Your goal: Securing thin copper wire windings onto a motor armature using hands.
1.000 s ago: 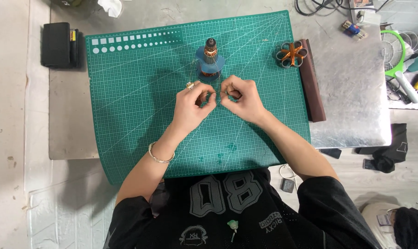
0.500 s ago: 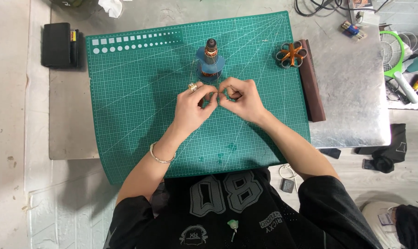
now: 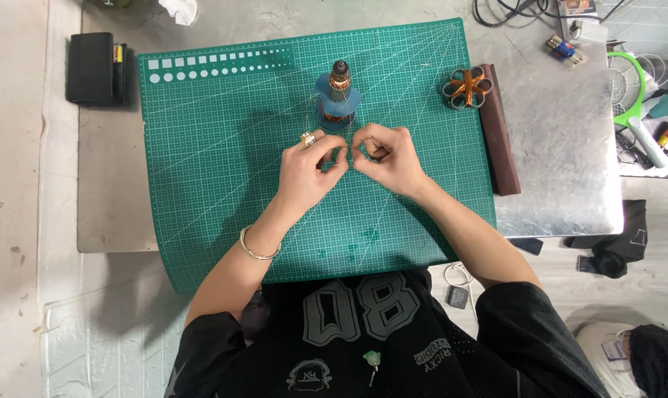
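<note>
On the green cutting mat [image 3: 216, 184] a small motor armature [image 3: 339, 96] stands upright, with copper windings and a blue disc. My left hand [image 3: 304, 168], with a ring on one finger and a bracelet on the wrist, and my right hand [image 3: 393, 158] meet just in front of it. Both hands have their fingertips pinched together, almost touching each other, on what looks like a thin wire that is barely visible. A faint thin line seems to run from the armature toward my left hand.
A star-shaped copper-wound coil [image 3: 466, 87] lies at the mat's right edge beside a long brown block [image 3: 502, 133]. A black case [image 3: 92, 68] sits at the far left of the metal table [image 3: 569, 162]. Cables and a green swatter-like tool [image 3: 630, 81] lie at the right.
Both hands stay in front of the armature. Only the fingertips have shifted a little against each other.
</note>
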